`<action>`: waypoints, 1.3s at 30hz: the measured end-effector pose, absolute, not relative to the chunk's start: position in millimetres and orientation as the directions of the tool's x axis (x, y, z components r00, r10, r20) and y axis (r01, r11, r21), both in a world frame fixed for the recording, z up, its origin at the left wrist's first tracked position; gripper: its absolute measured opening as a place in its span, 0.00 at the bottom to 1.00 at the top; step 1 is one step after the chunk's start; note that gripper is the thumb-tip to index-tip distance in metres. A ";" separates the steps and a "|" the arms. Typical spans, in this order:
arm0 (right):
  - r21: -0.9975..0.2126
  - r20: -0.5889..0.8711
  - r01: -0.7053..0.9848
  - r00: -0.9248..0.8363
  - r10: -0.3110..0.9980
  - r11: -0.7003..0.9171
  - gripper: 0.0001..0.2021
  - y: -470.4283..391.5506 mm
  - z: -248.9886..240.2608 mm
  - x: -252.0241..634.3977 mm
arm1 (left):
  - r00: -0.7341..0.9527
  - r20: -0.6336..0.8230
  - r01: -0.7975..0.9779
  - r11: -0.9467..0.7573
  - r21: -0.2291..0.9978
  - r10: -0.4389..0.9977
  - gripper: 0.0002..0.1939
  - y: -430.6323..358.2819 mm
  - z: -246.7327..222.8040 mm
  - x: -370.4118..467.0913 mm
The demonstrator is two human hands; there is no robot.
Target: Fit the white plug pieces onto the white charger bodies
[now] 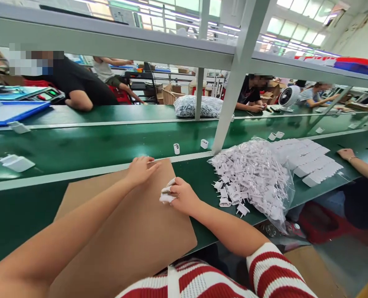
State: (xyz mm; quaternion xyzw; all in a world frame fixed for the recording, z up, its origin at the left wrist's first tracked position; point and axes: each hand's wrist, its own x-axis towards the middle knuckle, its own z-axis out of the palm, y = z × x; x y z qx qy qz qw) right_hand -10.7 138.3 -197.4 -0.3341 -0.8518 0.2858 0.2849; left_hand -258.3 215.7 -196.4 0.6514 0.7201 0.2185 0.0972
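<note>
A large brown cardboard sheet (pixel 134 231) lies in front of me, partly on the green bench. My left hand (pixel 142 170) rests at its far edge, fingers stretched out and holding nothing I can see. On the right part of the sheet is my right hand (pixel 181 195), its fingers slightly bent and apart, with white coverings on several fingertips. No object shows in it. To its right, a heap of white plug adapters (pixel 243 178) spills from a clear plastic bag (pixel 280 194).
Rows of white adapters (pixel 314 165) stand beyond the bag. Single white pieces (pixel 176 149) lie on the green conveyor belt (pixel 124 145). A grey post (pixel 233 82) rises ahead. A co-worker's hand (pixel 347 155) is at the right; other people sit across the belt.
</note>
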 end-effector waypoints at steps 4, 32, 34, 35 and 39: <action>-0.584 0.196 0.508 -0.669 0.717 0.634 0.08 131.6 -197.7 -10.7 | -0.208 0.141 0.849 0.107 0.517 0.968 0.35 281.5 -199.7 -207.8; -0.988 0.040 -0.145 -0.574 0.818 -0.053 0.23 151.8 -186.3 -13.1 | 0.165 0.270 0.655 -0.310 0.689 0.949 0.28 88.2 -214.3 -235.7; -0.984 -0.007 -0.133 -0.618 0.786 -0.114 0.25 153.9 -187.4 -12.8 | 0.108 0.285 0.582 -0.293 0.758 0.952 0.38 89.5 -220.8 -234.3; -0.986 -0.022 -0.116 -0.628 0.778 -0.121 0.27 154.9 -188.0 -12.2 | 0.085 0.286 0.545 -0.285 0.789 0.954 0.40 91.0 -222.9 -234.7; -0.997 -0.004 0.072 -0.545 0.839 0.042 0.24 157.5 -190.1 -8.6 | 0.166 0.282 0.496 -0.327 0.804 0.945 0.21 94.9 -223.3 -239.4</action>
